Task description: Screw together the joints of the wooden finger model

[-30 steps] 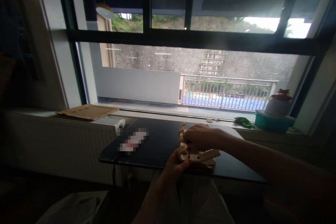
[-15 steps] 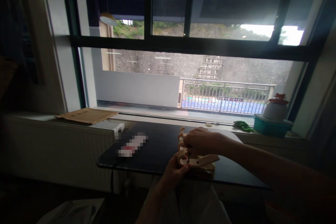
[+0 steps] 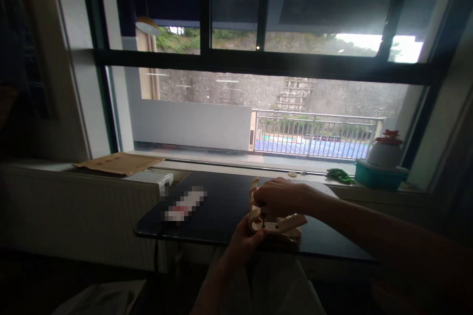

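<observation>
One curled right hand [image 3: 277,197] apparently pinches a dark shaft [image 3: 263,220] over the pale piece [image 3: 272,227] the left hand [image 3: 246,241] grips.

Dim indoors; daylight from the window [image 3: 236,59]; hazy glare upper right; near-black lower corners

The right forearm [image 3: 362,221], bare and falling into shadow toward its elbow end, slants in from the lower right edge to a raised right wrist [image 3: 306,198], and the right hand [image 3: 275,196] bends down from it with the back uppermost and the fingers curled tightly inward, their tips hidden. Lower and nearer the body, the left forearm [image 3: 219,275], also bare, climbs from the bottom edge toward the left hand [image 3: 249,237], which is closed in a grip, its left thumb [image 3: 259,237] stretched forward just below the right hand and its other fingers mostly out of sight.
</observation>
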Motion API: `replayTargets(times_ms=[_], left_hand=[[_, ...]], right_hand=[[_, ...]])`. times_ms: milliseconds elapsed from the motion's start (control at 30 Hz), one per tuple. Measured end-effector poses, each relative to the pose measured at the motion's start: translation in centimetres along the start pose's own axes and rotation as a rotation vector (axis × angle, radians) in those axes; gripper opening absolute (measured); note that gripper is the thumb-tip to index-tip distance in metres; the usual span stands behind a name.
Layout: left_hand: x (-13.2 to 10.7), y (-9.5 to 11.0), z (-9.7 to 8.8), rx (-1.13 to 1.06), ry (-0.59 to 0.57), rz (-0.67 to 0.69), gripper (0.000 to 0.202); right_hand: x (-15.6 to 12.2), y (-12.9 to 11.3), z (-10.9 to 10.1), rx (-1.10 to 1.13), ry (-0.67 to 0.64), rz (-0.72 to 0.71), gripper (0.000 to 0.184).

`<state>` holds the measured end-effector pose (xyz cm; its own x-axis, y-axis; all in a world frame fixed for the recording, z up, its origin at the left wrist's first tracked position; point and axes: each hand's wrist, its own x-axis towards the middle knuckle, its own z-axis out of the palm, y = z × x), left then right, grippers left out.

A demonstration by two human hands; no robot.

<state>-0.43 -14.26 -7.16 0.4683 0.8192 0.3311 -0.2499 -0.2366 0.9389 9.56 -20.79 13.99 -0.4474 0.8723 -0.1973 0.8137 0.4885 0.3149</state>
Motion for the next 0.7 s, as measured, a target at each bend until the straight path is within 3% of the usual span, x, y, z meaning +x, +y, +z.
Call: replayTargets(times_ms=[467,567,700], left_hand=[[-0.4,0.7,0.2,-0.028,0.007,-0.025,0.038],[-0.4,0.9,0.0,-0.044,-0.021,-0.002,0.035],[0.9,1.2,0.1,-0.003,-0.053,-0.001,0.034]], right_hand=[[-0.2,2.1,3.6,0.141,0.157,0.100,0.031],[-0.3,2.3,3.4,0.140,0.161,0.100,0.031],[0.4,2.7,1.8,0.137,0.043,0.069,0.026]])
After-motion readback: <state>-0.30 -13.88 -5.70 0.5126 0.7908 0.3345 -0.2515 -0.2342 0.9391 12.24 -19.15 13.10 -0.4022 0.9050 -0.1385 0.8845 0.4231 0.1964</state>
